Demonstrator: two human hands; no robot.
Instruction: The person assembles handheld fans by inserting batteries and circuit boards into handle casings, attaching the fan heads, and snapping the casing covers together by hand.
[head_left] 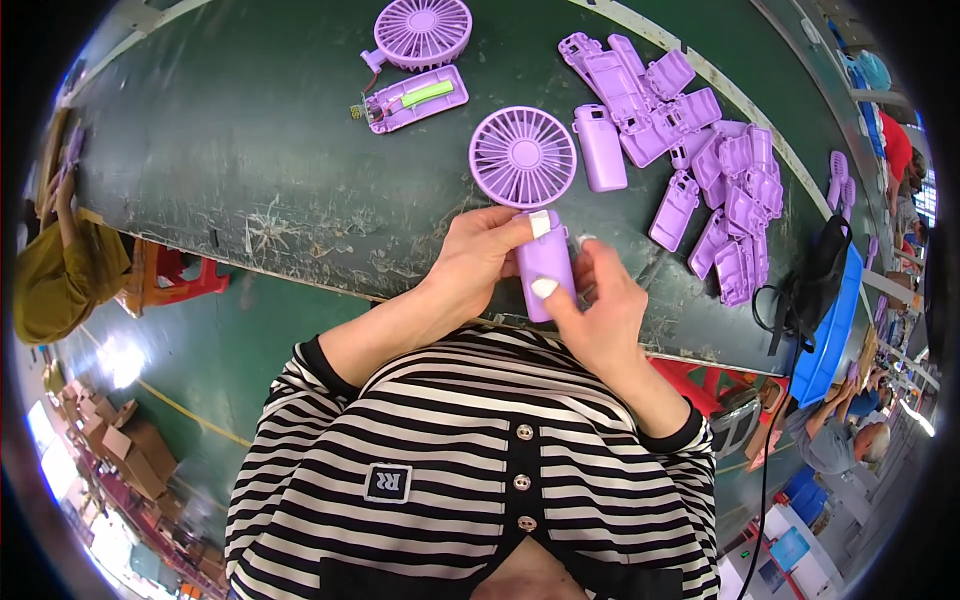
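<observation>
Between my hands is a purple handheld fan (pixel 524 156), its round grille pointing away from me and its handle (pixel 546 262) toward my body. My left hand (pixel 478 250) grips the handle's top near the grille, with a white-wrapped thumb pressed on it. Lower down, my right hand (pixel 604 300) holds the handle's right side, its white-wrapped thumb on the front and its fingers curled at the edge. Beyond them lies another fan (pixel 422 30) with an opened handle shell (pixel 415 98), which shows a green-yellow cell, wires and a small circuit board.
A heap of purple handle shells (pixel 745 190) covers the right of the dark green table (pixel 300 150); one smooth shell (pixel 600 150) lies closer to the fan. A black strap (pixel 815 280) and a blue bin (pixel 835 330) are at the far right. Other people sit left and right.
</observation>
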